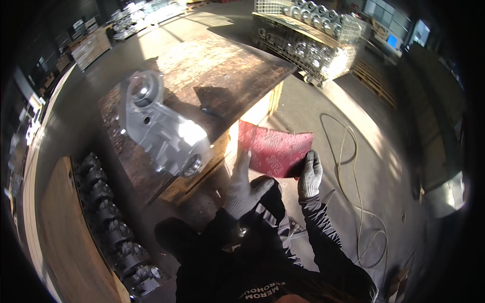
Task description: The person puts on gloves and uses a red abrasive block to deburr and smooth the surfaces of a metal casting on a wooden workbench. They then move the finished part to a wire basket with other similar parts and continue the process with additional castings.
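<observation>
A red sheet with pale printing (275, 151), which looks like sandpaper, is held up in front of me beside the workbench corner. My right hand (310, 177), in a grey glove, is closed on its right edge. At the sheet's lower left is my left hand (243, 189), also gloved and slightly blurred, with its thumb apart from its fingers. Those fingertips overlap the sheet's edge; whether they touch it I cannot tell. Left of the sheet, a grey cast metal housing (164, 129) with round bores rests on the worn bench top (237, 65).
Several metal castings (113, 224) stand in a wooden-sided crate (76, 232) at the lower left. A yellowish hose (356, 187) curls across the floor on the right. Farther back are a wire cage of metal parts (313, 45) and a wooden pallet (375, 83).
</observation>
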`<state>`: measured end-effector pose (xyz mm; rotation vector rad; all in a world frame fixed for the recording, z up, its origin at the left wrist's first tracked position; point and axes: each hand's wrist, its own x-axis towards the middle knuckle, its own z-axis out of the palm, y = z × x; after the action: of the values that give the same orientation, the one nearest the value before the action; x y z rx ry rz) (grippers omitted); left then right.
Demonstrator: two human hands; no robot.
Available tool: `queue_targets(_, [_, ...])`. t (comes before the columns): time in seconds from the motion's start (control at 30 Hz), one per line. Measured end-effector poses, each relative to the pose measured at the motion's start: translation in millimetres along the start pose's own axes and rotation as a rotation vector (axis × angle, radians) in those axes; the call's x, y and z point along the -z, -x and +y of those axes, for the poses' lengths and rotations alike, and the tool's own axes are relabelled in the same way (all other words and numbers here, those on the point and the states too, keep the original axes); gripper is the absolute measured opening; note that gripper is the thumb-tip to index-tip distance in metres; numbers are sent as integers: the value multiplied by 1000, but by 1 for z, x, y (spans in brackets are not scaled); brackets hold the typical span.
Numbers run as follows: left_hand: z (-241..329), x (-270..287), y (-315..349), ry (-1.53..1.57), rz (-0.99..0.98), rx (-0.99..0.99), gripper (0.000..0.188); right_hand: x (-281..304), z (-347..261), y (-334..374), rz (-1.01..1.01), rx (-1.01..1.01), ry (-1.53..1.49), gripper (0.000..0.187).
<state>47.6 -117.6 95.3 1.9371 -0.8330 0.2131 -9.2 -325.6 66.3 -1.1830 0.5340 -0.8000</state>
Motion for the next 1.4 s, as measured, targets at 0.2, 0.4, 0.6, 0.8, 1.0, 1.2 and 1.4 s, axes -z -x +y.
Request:
queue_targets(0.2, [-32,20,49,433,8,463,89,-79,31,83,-559,-77,95,25])
queue_targets(0.4, [-82,55,130,1014,382,820,41,-115,58,113,-490,343,613,56])
queue_targets(0.6, [-105,66,156,536,344,760,44,-129,71,125,-1151,-833,-193,67])
queue_targets(0.8, [-83,83,124,509,-87,820,51,-134,87,157,-1337,-203,52,92])
queue_targets(1.0, [-51,133,89,170,-499,350,91,-126,48,134,-1217,-264,188,90])
queue_targets(1.2, [-30,170,37,-199,236,234,39,-129,15,79,-988,937,1007,61])
queue_targets(1.4, [-59,177,-88,-658,200,-285,42,-167,28,17,-1026,1646,1145,46])
